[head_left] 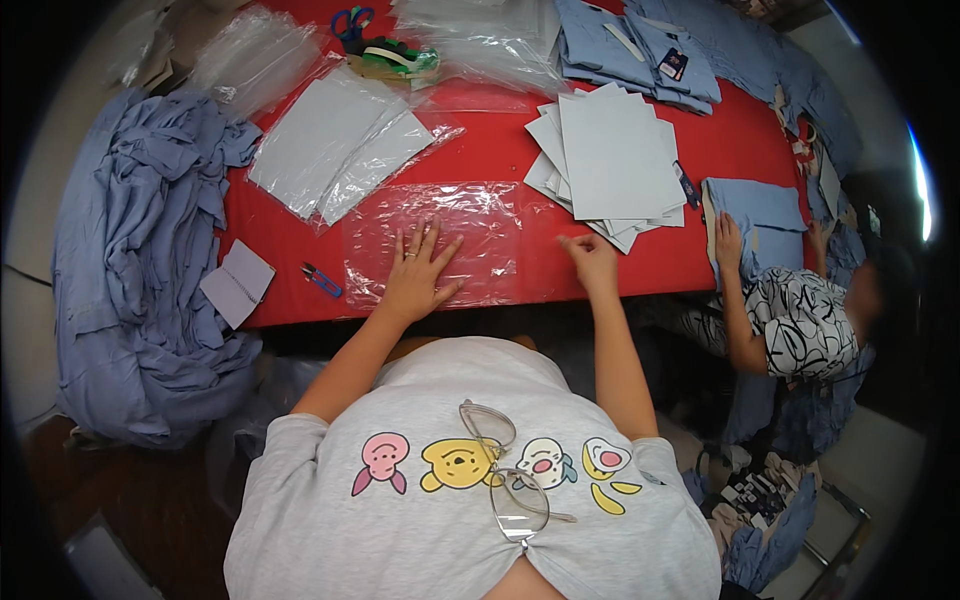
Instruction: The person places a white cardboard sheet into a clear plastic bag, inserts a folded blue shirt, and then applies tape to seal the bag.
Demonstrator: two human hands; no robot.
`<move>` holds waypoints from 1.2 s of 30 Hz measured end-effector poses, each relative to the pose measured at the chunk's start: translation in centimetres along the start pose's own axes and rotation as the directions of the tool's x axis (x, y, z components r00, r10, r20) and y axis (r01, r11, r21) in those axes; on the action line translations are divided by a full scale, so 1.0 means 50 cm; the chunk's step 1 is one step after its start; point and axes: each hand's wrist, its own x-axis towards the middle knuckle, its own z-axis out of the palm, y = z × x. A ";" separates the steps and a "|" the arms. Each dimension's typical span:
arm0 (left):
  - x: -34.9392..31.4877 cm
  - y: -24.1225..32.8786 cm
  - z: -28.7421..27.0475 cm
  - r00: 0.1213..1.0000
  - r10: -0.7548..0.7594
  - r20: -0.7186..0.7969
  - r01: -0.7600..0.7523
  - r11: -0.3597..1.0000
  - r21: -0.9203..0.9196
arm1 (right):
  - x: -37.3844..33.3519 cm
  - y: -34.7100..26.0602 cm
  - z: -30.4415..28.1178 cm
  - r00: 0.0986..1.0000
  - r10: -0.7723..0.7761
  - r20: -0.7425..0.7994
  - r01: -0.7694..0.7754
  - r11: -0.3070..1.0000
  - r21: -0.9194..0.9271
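Observation:
My left hand [411, 285] lies flat with spread fingers on a clear plastic bag [485, 235], pressing it to the red tabletop. To the right of that bag, my right hand [594, 266] hovers by the table's front edge with its fingers drawn together in a pinch. Whatever may be between those fingertips is too small to make out. Just beyond it sits an uneven stack of white card sheets [620, 155]. Farther left are several white cards in clear bags [330, 140], overlapping one another.
Thread snips [322, 280] and a spiral notebook [238, 283] lie at the front left, beside heaped blue garments [140, 250]. Scissors [352, 28], a tape dispenser [395, 60] and folded blue shirts [640, 55] line the back. At right, a co-worker [790, 320] handles a blue garment [755, 225].

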 end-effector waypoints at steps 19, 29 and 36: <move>-0.013 0.006 0.000 0.995 -0.039 0.093 0.042 0.998 -0.036 | -0.174 -0.104 0.152 0.784 -0.615 0.083 0.599 0.785 0.158; 0.033 -0.030 -0.029 0.998 -0.030 0.051 0.035 0.995 -0.094 | -0.087 -0.062 0.135 0.615 -0.621 0.486 0.785 0.419 -0.457; 0.174 -0.173 -0.106 0.995 0.095 0.019 -0.095 0.995 -0.015 | -0.089 -0.063 0.119 0.809 -0.588 0.000 0.578 0.796 -0.177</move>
